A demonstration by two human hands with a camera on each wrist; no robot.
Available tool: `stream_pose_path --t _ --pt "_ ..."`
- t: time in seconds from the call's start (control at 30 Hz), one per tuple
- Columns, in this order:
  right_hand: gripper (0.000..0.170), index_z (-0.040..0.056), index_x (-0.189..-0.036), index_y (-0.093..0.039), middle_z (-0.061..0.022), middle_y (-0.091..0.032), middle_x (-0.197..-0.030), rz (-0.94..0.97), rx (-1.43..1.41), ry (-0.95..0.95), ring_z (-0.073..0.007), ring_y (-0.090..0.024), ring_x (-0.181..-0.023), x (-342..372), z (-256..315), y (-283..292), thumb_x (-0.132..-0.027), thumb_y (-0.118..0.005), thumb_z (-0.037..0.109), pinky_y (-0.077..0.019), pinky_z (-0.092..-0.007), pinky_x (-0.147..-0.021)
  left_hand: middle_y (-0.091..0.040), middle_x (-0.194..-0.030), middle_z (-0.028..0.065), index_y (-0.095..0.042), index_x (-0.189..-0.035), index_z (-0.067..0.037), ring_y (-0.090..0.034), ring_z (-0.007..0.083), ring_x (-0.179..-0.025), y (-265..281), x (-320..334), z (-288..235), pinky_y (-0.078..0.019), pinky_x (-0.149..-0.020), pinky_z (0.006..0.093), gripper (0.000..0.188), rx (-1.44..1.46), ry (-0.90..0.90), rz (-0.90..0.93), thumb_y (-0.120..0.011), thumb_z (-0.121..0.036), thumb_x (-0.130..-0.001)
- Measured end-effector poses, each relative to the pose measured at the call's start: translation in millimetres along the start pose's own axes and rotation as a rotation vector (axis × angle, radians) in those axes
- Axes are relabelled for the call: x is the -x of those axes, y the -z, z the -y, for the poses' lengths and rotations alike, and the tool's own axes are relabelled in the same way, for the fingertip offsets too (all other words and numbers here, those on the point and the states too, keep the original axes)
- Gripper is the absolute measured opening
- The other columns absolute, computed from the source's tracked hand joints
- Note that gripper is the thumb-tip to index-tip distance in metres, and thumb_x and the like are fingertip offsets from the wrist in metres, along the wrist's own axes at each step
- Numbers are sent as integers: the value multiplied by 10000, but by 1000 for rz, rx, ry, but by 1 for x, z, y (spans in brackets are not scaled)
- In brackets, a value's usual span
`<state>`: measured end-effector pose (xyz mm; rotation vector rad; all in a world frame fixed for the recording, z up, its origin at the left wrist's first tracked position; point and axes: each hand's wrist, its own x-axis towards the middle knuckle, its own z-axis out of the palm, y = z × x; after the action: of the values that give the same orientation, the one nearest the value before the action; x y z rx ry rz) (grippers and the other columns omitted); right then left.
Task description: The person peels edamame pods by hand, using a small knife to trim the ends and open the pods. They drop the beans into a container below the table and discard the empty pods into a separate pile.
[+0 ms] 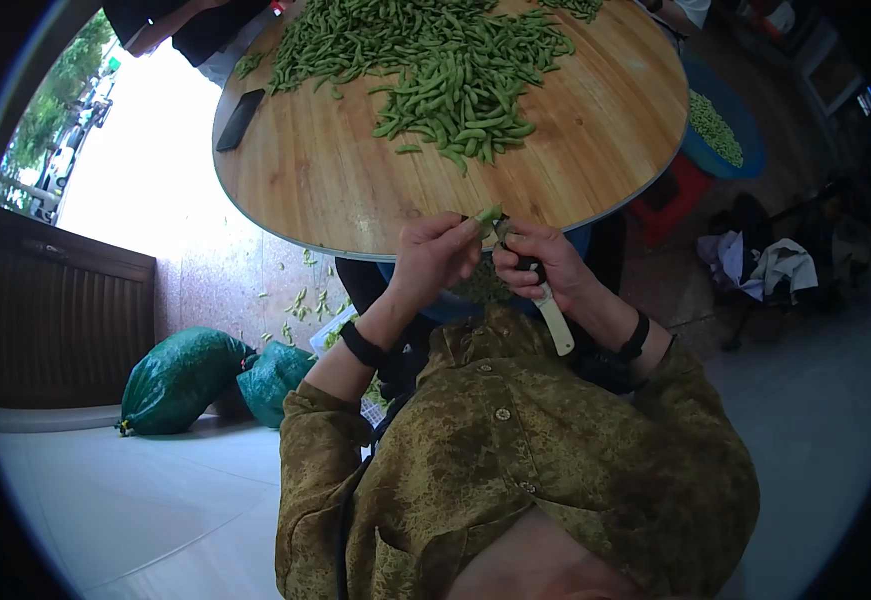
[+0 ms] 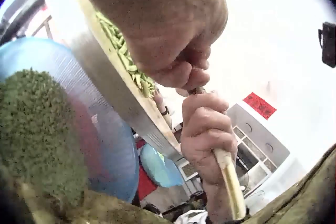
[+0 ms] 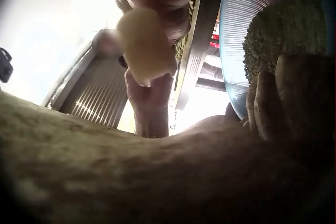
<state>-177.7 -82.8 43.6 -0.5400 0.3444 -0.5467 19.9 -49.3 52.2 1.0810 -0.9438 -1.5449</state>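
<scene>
Near the front edge of the round wooden table, my left hand (image 1: pixel 435 255) pinches a green bean pod (image 1: pixel 490 214) between thumb and fingertips. My right hand (image 1: pixel 545 262) grips a knife by its cream handle (image 1: pixel 556 325), whose butt points back at the shirt. The knife's dark front end meets the pod, mostly covered by fingers. In the left wrist view, the left hand (image 2: pixel 173 35) meets the right fist (image 2: pixel 207 129), the handle sticking out below. The handle's butt (image 3: pixel 147 45) looms close in the right wrist view.
A heap of pods (image 1: pixel 455 90) lies on the table (image 1: pixel 595 130), with a dark flat object (image 1: pixel 240 120) at its left edge. Below the hands stands a blue basin (image 2: pixel 110 166) of small green pieces. Another blue tub (image 1: pixel 750 150) stands right; green sacks (image 1: pixel 185 380) lie left.
</scene>
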Motion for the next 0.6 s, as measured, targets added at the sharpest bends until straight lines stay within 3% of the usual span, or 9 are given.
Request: stream_pose_path --t 0.13,0.2,0.27,0.43,0.6 --pt "135 36 -997 -556 -24 -524 -731 -157 250 63 -49 -438 -494 0 4 -7 -952 -498 150 -338 -175 -377 -590 -632 31 -586 -814 -27 -516 80 -461 0 0 7 -341 -373 195 204 59 45 -13 -556 -181 -944" --pt "123 32 -957 -550 -24 -522 -712 -203 310 115 -50 -435 -483 -5 7 -6 -939 -525 151 -335 -182 -375 -589 -641 6 -588 -802 -48 -526 65 -472 2 5 12 -344 -383 194 234 -191 -17 28 -560 -231 -946" --pt "126 28 -918 -543 -23 -521 -692 -244 369 164 -52 -432 -472 -8 8 -4 -925 -552 153 -332 -188 -373 -594 -645 22 -586 -819 -36 -533 75 -478 0 9 13 -358 -387 197 223 -185 1 31 -550 -212 -951" --pt "95 39 -902 -503 -20 -499 -684 -259 367 57 -59 -418 -459 -11 9 -3 -902 -564 111 -321 -194 -371 -573 -634 5 -558 -868 -58 -525 65 -486 -1 13 15 -372 -400 203 195 -126 3 35 -599 -239 -927" --pt "104 39 -828 -527 -1 -469 -624 -200 327 -33 -59 -402 -435 -9 0 -8 -876 -575 117 -306 -197 -360 -598 -664 16 -474 -918 -80 -531 61 -508 -12 2 18 -369 -417 195 219 -232 -168 36 -680 -131 -862"
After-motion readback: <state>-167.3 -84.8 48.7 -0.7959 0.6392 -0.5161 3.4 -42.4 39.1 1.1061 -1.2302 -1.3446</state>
